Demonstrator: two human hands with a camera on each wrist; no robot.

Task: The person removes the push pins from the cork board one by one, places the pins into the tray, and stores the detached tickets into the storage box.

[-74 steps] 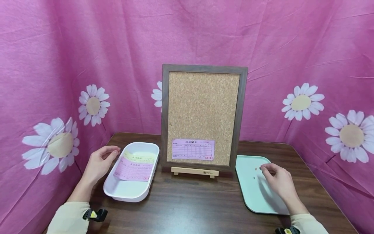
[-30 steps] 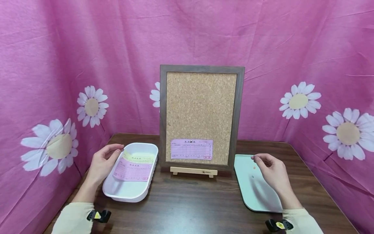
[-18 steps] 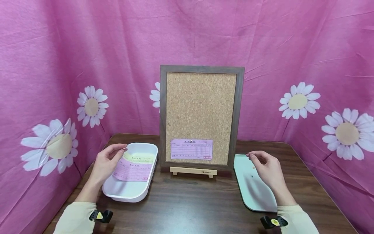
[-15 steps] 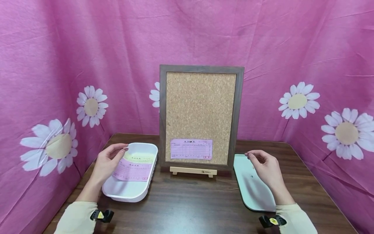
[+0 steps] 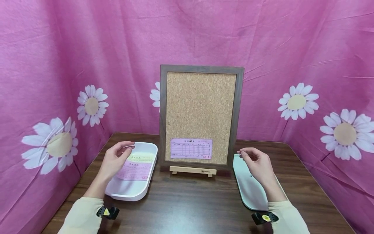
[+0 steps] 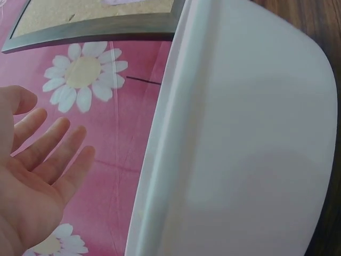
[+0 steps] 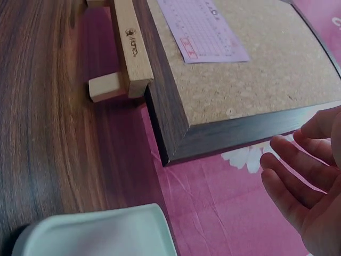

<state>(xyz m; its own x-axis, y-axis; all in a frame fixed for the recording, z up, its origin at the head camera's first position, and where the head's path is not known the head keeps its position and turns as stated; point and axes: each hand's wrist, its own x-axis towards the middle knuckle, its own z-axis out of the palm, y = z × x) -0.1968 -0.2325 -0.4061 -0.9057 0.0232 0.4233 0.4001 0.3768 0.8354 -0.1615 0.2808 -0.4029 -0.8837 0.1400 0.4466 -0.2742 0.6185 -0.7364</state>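
My left hand [image 5: 117, 159] hovers over the left rim of a white plastic basin [image 5: 125, 191]. In the left wrist view its fingers [image 6: 45, 144] are loosely bent, with nothing seen in them. Inside the basin lie a pink form slip [image 5: 132, 171] and a yellow one [image 5: 143, 158]. My right hand [image 5: 260, 164] is above a mint-green tray [image 5: 254, 195], by the corkboard's right edge. Its thumb and index tips come together; I cannot tell whether something tiny is between them. A purple form slip [image 5: 191, 149] is pinned low on the framed corkboard [image 5: 201, 107].
The corkboard stands on a small wooden easel [image 5: 193, 170] on the dark wood table [image 5: 187, 201]. A small dark bit [image 5: 250, 175] lies on the tray. Pink cloth [image 5: 201, 32] with printed daisies encloses the back and sides.
My left hand has moved right, further over the basin. My right hand has moved left and slightly up from the tray's middle toward the corkboard. The slips have stayed in place.
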